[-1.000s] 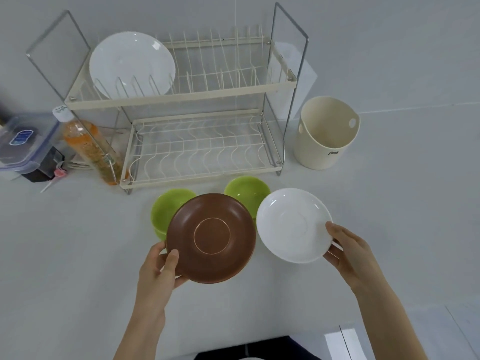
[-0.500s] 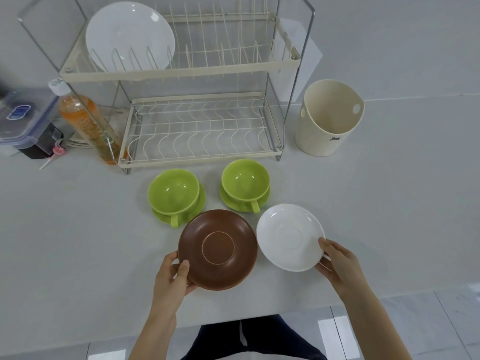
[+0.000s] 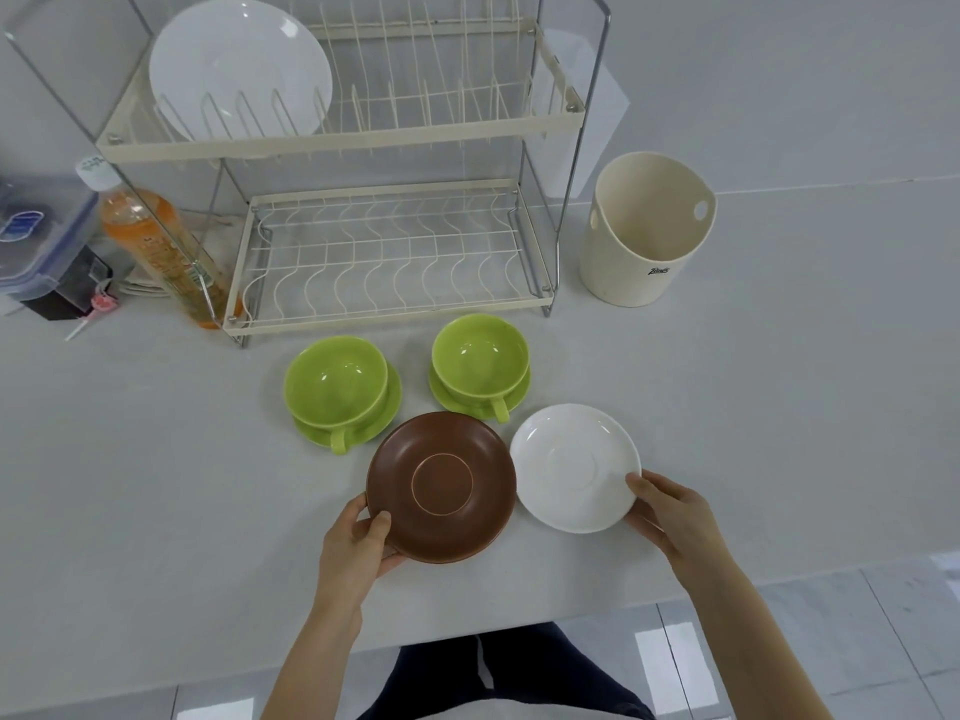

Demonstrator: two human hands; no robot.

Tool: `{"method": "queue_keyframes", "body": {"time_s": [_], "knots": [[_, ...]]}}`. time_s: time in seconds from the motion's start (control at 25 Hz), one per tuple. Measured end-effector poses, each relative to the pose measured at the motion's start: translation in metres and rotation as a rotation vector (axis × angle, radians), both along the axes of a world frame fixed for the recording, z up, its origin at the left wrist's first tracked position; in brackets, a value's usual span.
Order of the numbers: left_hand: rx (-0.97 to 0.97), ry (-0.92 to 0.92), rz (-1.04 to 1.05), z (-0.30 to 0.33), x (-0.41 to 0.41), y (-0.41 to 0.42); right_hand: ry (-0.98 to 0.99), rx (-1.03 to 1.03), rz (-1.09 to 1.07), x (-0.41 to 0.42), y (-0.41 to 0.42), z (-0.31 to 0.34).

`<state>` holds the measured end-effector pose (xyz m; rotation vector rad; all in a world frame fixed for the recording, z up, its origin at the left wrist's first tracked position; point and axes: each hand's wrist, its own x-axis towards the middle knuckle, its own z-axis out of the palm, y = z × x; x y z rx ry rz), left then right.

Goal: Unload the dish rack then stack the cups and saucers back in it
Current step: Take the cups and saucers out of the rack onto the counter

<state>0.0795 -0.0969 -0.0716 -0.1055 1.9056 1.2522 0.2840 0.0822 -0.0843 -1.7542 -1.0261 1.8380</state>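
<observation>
Head view: left hand (image 3: 358, 543) grips brown saucer (image 3: 441, 488), right hand (image 3: 670, 517) grips white saucer (image 3: 574, 467), both face-up.

Bright, even light; soft shadows (wide-angle bowing at edges).

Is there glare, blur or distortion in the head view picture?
Head view: sharp overall; small glare spots inside both green cups and on the white plate in the dish rack; wide-angle distortion bends the rack's frame; shadows under the dishes are soft.
</observation>
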Motion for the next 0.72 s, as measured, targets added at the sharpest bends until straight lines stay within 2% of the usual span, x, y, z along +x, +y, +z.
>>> {"method": "queue_keyframes", "body": {"time_s": [0.32, 0.48, 0.6, 0.72], "knots": [[-0.143, 0.19, -0.157, -0.001, -0.003, 0.005, -0.212, 0.12, 0.221, 0.001, 0.003, -0.006], [-0.188, 0.25, -0.222, -0.001, -0.008, 0.004, -0.318, 0.198, 0.256, 0.001, 0.002, -0.006], [-0.283, 0.395, -0.346, 0.0, -0.01, 0.003, -0.347, 0.259, 0.272, -0.001, 0.004, 0.004], [-0.386, 0.553, -0.471, 0.006, -0.009, 0.005, -0.397, 0.42, 0.39, -0.01, 0.005, 0.017]]}}
